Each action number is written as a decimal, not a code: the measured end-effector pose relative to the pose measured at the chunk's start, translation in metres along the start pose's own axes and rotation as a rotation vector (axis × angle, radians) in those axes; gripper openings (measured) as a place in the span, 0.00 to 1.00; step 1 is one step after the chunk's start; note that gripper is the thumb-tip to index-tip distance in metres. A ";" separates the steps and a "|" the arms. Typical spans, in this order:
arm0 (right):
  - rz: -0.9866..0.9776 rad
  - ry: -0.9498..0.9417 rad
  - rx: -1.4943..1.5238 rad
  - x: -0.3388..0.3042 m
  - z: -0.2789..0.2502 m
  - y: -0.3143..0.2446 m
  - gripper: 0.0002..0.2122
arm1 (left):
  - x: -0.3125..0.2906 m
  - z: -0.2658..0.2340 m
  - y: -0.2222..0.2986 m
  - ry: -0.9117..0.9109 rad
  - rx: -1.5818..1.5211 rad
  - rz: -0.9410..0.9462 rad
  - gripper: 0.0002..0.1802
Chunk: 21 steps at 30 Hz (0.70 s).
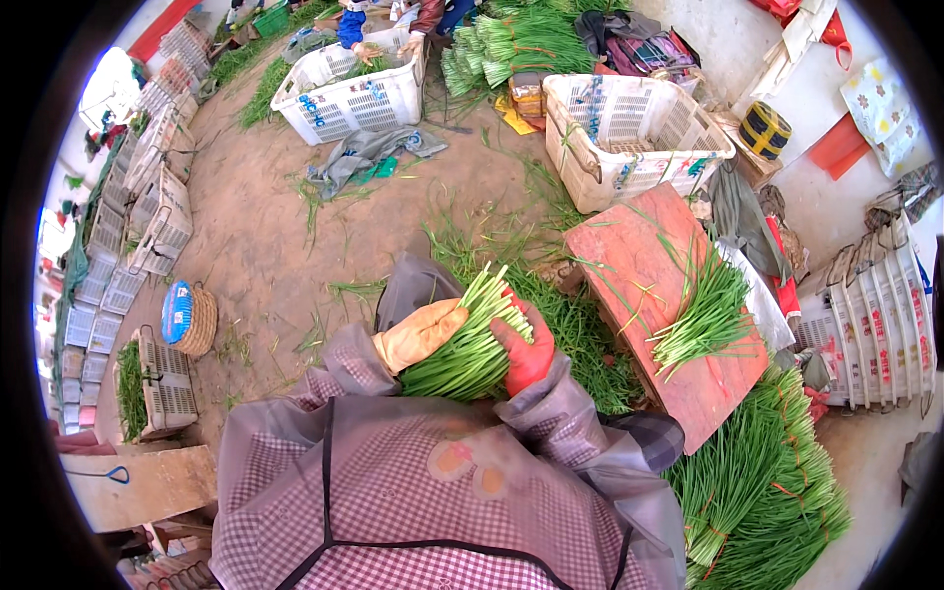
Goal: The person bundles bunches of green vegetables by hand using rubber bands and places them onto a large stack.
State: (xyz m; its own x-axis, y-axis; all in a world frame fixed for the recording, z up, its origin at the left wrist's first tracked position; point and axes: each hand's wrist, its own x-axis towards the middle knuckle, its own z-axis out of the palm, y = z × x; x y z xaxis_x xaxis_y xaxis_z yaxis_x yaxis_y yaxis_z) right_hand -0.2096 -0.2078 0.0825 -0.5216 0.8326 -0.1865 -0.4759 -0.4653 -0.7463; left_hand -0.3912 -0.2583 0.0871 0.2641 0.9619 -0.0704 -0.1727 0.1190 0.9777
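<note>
In front of my chest I hold a thick bunch of chives (457,354), pale cut ends up and to the right, green part down toward my lap. My left hand (420,336), in a tan glove, is closed round its left side. My right hand (529,346), in a red glove, grips the right side near the pale ends, its fingers partly hidden by stalks. A smaller loose bunch of chives (706,320) lies on a reddish board (629,246) to my right. Loose green leaves (582,339) cover the ground between me and the board.
Tied chive bundles (757,482) are piled at my lower right. A white crate (639,177) stands beyond the board. Near another white crate (354,110), a co-worker's hand (369,51) handles greens. A woven basket stool (194,320) stands at left; stacked crates (865,324) are at right.
</note>
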 end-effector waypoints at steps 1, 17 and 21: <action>-0.003 -0.002 -0.002 0.001 -0.003 0.000 0.20 | 0.001 -0.001 -0.001 -0.012 0.052 0.001 0.24; 0.004 -0.109 -0.092 0.014 -0.021 -0.001 0.22 | 0.012 -0.005 -0.009 -0.198 0.699 0.067 0.20; 0.037 -0.089 -0.033 0.009 -0.009 -0.012 0.21 | 0.041 -0.017 0.062 -0.031 0.660 0.092 0.24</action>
State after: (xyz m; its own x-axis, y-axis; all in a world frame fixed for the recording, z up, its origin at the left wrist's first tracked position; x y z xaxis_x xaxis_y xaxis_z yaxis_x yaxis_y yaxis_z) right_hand -0.2024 -0.1924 0.0841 -0.5998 0.7845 -0.1577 -0.4322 -0.4835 -0.7612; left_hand -0.4069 -0.2075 0.1417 0.3054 0.9521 0.0155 0.4180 -0.1487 0.8962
